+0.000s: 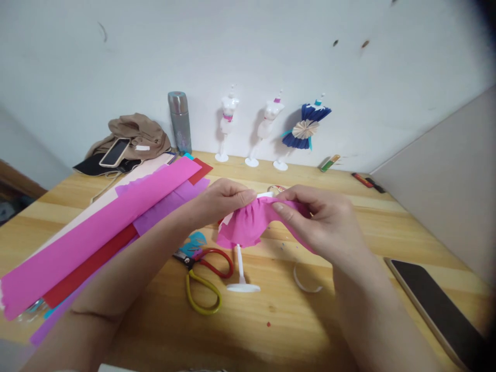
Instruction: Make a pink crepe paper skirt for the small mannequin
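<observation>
Pink crepe paper (244, 227) hangs in gathered folds around a small white mannequin, whose stand (243, 288) shows below it. My left hand (228, 201) is closed, thumb and fingers pinching the gathered top edge against the mannequin. With thumb and forefinger, my right hand (313, 212) grips the loose stretch of the same paper to the right. Most of the mannequin's body is hidden by the paper and my fingers. Scissors (203, 279) with one red and one yellow handle lie on the table left of the stand, beside blue paper scraps (196, 243).
Long crepe paper strips (104, 222) lie at left. Along the wall stand a thermos (180, 124), two white mannequins (229, 116) (271, 116) and a blue-dressed mannequin (306, 129). A glue tube (330, 163) is near them. A large phone (434, 305) lies at right; a cap (104, 165) is back left.
</observation>
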Demonstrator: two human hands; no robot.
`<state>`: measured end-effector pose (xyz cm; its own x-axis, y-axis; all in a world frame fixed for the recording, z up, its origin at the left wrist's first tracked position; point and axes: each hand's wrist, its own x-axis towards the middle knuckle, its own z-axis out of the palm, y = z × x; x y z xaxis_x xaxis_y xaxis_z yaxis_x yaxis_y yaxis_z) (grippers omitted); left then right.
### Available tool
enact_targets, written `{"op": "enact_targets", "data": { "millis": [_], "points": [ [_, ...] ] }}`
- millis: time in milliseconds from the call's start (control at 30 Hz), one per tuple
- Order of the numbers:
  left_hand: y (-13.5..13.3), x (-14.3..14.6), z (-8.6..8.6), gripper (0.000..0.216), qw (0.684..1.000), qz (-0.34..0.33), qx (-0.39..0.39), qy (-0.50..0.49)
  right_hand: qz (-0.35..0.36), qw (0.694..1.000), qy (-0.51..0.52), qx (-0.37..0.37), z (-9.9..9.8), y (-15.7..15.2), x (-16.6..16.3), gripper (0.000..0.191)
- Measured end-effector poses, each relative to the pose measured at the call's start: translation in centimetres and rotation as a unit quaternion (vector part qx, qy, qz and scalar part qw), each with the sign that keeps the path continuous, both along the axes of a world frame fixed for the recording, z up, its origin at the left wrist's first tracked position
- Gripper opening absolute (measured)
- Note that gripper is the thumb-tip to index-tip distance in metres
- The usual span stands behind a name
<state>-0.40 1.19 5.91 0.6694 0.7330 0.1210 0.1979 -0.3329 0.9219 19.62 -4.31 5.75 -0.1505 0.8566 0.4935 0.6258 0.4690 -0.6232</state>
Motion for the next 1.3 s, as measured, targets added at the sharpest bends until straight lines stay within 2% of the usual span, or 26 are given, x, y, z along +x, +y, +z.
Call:
{"op": "enact_targets", "data": {
  "millis": [100,200,333,433,633,833,1100,1300],
  "points": [
    [0.0,0.3,-0.6,0.047,0.996,0.008,-0.078,-0.030,0.006,1.000,-0.014,-0.026,0.1,0.1,0.1,0.015],
    [0.1,0.4,-1.1,0.056,0.993,0.012,-0.109,-0.042,0.021,0.998,-0.020,-0.064,0.3,0.2,0.1,0.020],
    [0.4,0.2,-1.4,0.070,0.987,-0.037,-0.154,-0.035,0.041,0.993,-0.020,-0.113,0.1,0.5,0.1,0.023],
    [0.6,0.0,-1.4,0.069,0.986,-0.046,-0.158,-0.024,0.047,0.989,-0.013,-0.136,-0.2,0.6,0.1,0.024],
    [1.0,-0.5,-1.5,0.044,0.993,-0.056,-0.106,-0.008,0.054,0.987,-0.011,-0.150,0.0,0.5,0.2,0.025],
    [1.0,-0.9,-0.8,0.041,0.997,-0.061,-0.036,0.039,0.057,0.988,-0.004,-0.145,0.4,0.3,0.2,0.023],
    [0.6,-0.4,-0.3,0.038,0.989,-0.025,0.117,0.089,0.043,0.992,-0.013,-0.121,0.6,-0.4,-0.2,0.027],
    [0.7,-0.3,-0.4,0.037,0.981,-0.013,0.171,0.095,0.040,0.994,0.003,-0.105,0.3,-0.3,-0.3,0.017]
  ]
}}
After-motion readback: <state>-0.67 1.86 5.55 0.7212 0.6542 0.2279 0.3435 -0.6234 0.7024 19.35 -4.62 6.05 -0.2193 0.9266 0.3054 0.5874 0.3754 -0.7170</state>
